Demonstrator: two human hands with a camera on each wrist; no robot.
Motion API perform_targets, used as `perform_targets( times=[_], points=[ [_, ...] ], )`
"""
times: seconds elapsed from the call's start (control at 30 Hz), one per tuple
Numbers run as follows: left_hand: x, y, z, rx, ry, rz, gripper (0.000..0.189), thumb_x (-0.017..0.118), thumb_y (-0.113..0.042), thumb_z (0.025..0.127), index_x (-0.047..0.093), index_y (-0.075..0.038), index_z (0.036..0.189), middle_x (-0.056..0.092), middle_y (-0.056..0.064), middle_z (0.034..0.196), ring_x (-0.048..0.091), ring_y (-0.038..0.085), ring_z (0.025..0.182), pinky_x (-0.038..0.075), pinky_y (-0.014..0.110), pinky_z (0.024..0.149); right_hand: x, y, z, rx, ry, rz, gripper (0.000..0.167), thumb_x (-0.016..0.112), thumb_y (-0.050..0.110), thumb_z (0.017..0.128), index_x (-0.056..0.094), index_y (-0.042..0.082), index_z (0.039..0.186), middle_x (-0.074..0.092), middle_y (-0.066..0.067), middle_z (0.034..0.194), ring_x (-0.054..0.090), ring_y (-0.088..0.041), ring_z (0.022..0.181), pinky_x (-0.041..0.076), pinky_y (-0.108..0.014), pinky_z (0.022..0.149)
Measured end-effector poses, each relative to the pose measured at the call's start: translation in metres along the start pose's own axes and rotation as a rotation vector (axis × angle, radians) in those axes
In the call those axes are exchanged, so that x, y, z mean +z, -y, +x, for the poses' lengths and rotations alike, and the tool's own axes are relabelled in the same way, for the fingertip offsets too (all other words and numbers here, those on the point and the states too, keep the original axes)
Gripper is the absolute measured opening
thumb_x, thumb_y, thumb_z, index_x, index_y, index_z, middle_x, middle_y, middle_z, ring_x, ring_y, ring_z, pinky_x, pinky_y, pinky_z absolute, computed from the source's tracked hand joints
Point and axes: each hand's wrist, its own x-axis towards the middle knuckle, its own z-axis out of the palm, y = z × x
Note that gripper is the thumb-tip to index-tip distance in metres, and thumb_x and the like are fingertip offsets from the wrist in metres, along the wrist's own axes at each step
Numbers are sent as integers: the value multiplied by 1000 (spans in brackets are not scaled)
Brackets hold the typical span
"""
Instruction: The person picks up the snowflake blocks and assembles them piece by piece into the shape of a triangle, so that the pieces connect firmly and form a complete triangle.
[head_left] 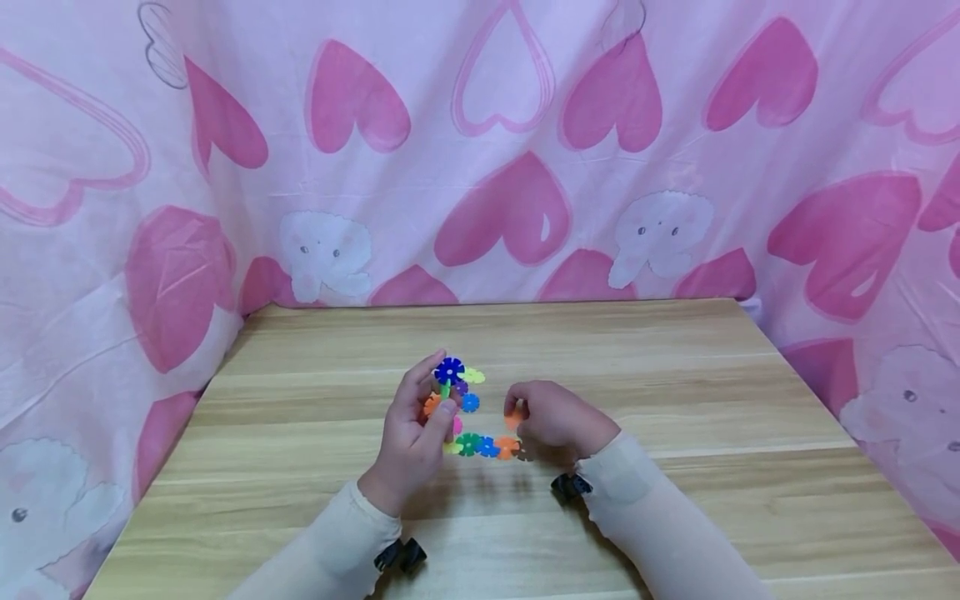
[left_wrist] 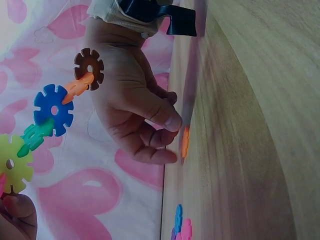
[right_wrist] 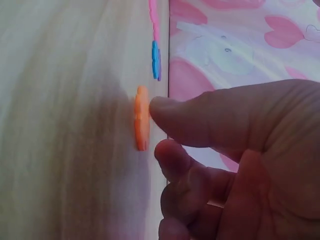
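Note:
My left hand pinches a linked chain of notched plastic discs between thumb and fingers. A dark blue disc shows at its fingertips. The hanging end runs through a green disc, a blue disc and an orange one to a brown disc. My right hand hovers low over the table, its fingers loosely bent. A loose orange disc lies flat on the wood right by its thumb tip; whether they touch I cannot tell.
Loose blue, purple and pink discs lie on the wooden table, beyond the chain. A pink heart-print cloth hangs around the table's back and sides.

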Motion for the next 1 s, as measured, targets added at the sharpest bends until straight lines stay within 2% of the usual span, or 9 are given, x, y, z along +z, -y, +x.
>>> perform_targets(
  times=[0.13,0.3,0.47,0.57,0.63,0.73,0.83,0.93,1.0],
  points=[
    [1,0,-1,-6,-1,7,60,52,4,104,40,-18,159,64,13,103,53,19,57,55,28,53,2,-1,-1,12,0,-14,31,74,-2,90,69,19,113,64,-2,94,58,-23,84,52,-37,74],
    [1,1,-1,0,1,9,61,53,5,104,40,-18,159,63,19,103,53,19,57,55,27,54,4,-2,0,15,1,-53,26,75,-2,89,66,17,104,64,-2,89,58,-23,78,51,-36,68],
    [1,1,-1,-10,-4,18,60,53,4,105,40,-19,159,64,11,105,53,18,58,55,27,55,3,-3,-1,36,-2,-42,27,81,2,86,60,15,97,61,-4,87,57,-24,76,48,-35,63],
    [1,1,-1,-25,-6,20,60,52,3,105,40,-20,159,64,10,105,54,18,60,56,27,56,0,-3,-2,46,14,12,24,80,6,89,59,15,96,62,-7,86,59,-26,74,48,-36,58],
    [1,1,-1,-35,-9,17,60,52,3,105,39,-21,159,65,10,106,54,18,60,57,27,57,-2,-2,-3,39,15,102,20,76,9,94,58,16,99,62,-7,86,60,-26,73,49,-36,58],
    [0,1,-1,-53,-13,10,60,51,3,106,39,-23,159,65,10,107,55,18,61,57,27,57,-8,3,-5,-79,-71,273,17,73,13,99,59,16,108,62,-7,86,61,-24,73,52,-34,62],
    [0,1,0,-66,-16,1,60,50,2,106,38,-23,159,65,10,108,55,18,61,58,27,58,-15,9,-8,-308,-192,417,22,73,10,100,61,12,119,61,-8,85,56,-22,72,51,-29,65],
    [0,1,0,-68,-18,-12,59,49,2,107,38,-23,159,65,11,108,54,18,60,57,27,58,-19,15,-15,-493,-267,493,27,72,6,99,62,5,125,61,-8,86,52,-21,70,48,-26,62],
    [0,1,1,-61,-19,-23,58,49,2,107,38,-21,159,65,11,108,53,19,59,57,27,57,-21,19,-19,-560,-290,527,28,72,6,99,62,3,125,62,-8,89,52,-21,71,49,-25,62]
  ],
)
